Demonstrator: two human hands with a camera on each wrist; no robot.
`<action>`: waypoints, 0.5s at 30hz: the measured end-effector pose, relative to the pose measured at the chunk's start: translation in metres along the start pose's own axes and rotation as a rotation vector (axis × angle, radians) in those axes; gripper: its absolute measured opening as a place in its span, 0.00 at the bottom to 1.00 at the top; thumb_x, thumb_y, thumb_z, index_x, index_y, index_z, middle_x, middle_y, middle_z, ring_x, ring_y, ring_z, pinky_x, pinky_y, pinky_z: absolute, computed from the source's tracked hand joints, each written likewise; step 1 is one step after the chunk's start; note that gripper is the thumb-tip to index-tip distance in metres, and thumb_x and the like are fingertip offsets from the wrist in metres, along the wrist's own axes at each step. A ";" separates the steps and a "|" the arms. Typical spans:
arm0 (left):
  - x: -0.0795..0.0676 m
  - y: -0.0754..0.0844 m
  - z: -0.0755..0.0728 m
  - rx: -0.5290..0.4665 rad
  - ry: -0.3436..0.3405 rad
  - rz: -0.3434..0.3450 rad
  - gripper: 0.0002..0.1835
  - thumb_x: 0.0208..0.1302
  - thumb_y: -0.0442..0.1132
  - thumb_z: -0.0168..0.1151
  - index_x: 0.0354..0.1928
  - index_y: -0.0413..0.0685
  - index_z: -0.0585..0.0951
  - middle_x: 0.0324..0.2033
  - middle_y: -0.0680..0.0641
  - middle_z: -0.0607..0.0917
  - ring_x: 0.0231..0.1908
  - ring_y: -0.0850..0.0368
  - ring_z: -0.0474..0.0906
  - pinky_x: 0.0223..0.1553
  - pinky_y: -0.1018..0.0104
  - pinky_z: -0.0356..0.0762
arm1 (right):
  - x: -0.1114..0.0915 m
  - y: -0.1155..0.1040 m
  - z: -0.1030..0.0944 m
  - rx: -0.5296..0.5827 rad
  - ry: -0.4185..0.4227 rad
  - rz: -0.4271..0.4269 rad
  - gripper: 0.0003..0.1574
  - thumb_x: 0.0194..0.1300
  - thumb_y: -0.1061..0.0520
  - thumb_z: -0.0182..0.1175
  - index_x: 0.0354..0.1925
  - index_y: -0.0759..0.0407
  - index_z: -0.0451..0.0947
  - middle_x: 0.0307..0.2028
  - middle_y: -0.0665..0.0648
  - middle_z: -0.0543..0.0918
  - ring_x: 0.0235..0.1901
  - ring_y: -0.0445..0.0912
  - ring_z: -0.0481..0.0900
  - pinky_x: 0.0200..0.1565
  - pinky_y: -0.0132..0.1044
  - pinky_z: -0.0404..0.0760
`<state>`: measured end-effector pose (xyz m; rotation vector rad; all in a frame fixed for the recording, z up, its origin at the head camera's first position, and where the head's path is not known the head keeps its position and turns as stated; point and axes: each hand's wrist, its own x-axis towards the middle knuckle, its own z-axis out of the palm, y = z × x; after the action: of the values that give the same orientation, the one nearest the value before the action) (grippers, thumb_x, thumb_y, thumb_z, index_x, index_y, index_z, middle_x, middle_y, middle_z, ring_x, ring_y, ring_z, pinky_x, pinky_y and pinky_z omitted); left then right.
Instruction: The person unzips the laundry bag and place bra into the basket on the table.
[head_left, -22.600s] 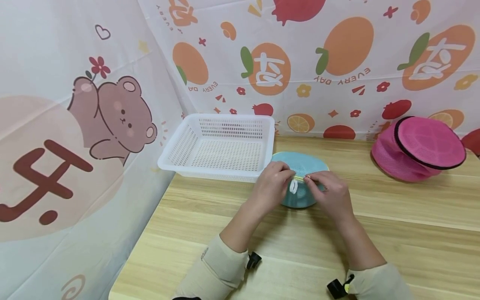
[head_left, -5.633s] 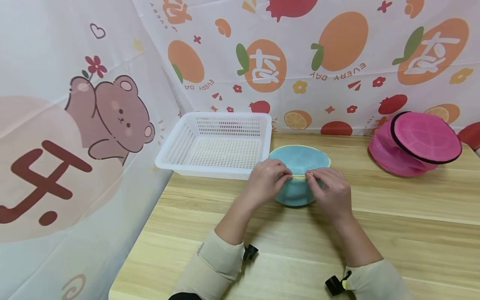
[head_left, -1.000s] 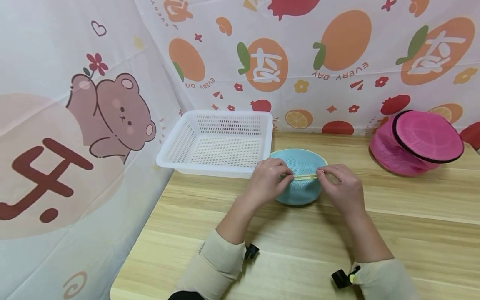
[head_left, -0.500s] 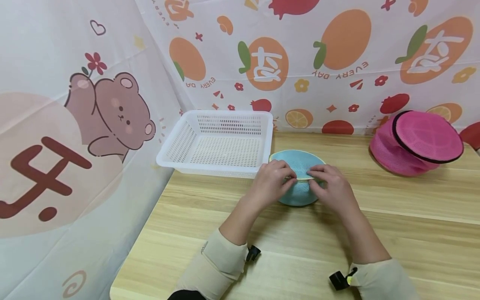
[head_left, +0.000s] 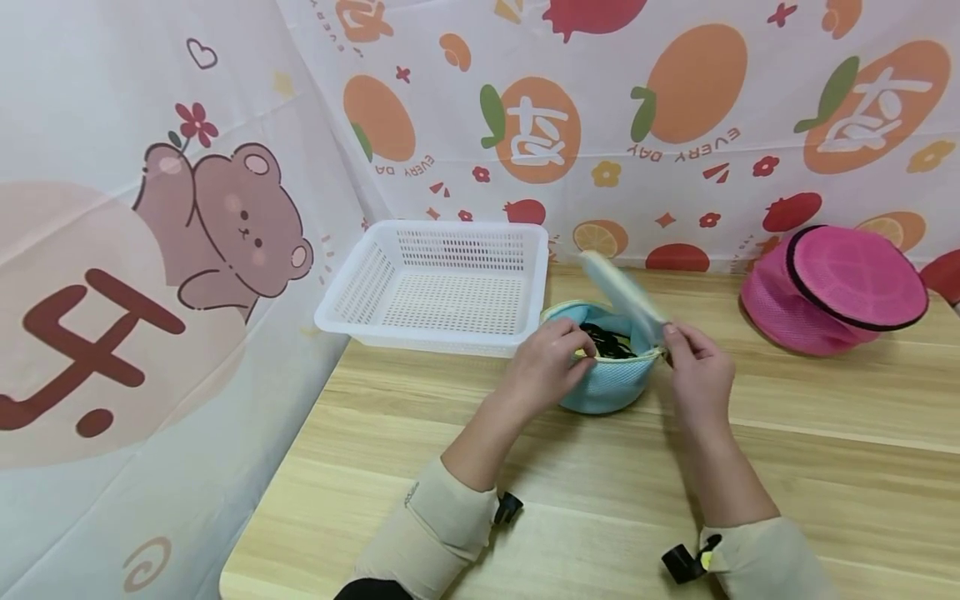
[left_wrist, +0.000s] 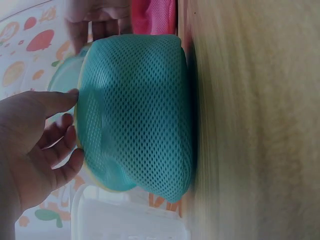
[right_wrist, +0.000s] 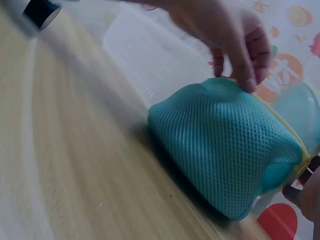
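Left hand (head_left: pixel 546 362) pinches a blue mesh bag (head_left: pixel 609 388) by its rim (head_left: pixel 628 361) on a wooden tabletop (head_left: pixel 570 517); right hand (head_left: pixel 702 377) grips its raised lid (head_left: pixel 621 289).

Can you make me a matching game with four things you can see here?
Things:
1. blue bag
2. pink bag
3. basket
4. bear

Clues:
A. printed on the cloth
B. lid up, black things inside
C. white, with rows of little slots
D. black-edged, at the picture's far right

Pairs: 1-B, 2-D, 3-C, 4-A
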<state>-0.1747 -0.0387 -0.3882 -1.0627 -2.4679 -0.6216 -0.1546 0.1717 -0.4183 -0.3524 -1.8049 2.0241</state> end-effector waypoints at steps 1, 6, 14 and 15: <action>0.001 0.000 0.000 -0.001 -0.009 0.003 0.04 0.61 0.37 0.74 0.35 0.50 0.86 0.34 0.52 0.82 0.37 0.58 0.79 0.40 0.68 0.78 | 0.002 -0.001 -0.001 0.101 0.032 0.063 0.11 0.70 0.58 0.65 0.45 0.63 0.88 0.37 0.48 0.87 0.40 0.39 0.83 0.40 0.27 0.83; 0.002 0.002 0.001 0.036 -0.068 0.027 0.02 0.62 0.39 0.73 0.36 0.52 0.88 0.32 0.55 0.87 0.36 0.61 0.83 0.37 0.68 0.79 | 0.010 0.005 -0.003 0.345 0.080 0.245 0.09 0.73 0.57 0.62 0.38 0.59 0.86 0.33 0.55 0.86 0.32 0.43 0.85 0.34 0.32 0.85; 0.003 0.010 0.002 0.022 -0.143 0.045 0.03 0.65 0.40 0.71 0.38 0.52 0.90 0.34 0.55 0.88 0.37 0.62 0.83 0.40 0.71 0.79 | 0.014 0.019 -0.007 0.058 -0.108 0.453 0.16 0.70 0.43 0.65 0.32 0.52 0.81 0.23 0.47 0.83 0.24 0.38 0.81 0.28 0.32 0.82; 0.004 0.011 0.002 0.020 -0.149 0.048 0.03 0.65 0.40 0.71 0.38 0.51 0.90 0.34 0.55 0.88 0.37 0.62 0.83 0.40 0.71 0.79 | 0.014 0.019 -0.008 0.014 -0.135 0.452 0.15 0.69 0.42 0.65 0.31 0.50 0.82 0.24 0.45 0.84 0.25 0.37 0.81 0.30 0.31 0.82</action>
<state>-0.1690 -0.0285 -0.3855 -1.1958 -2.5602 -0.5190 -0.1664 0.1838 -0.4372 -0.6876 -1.9227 2.4093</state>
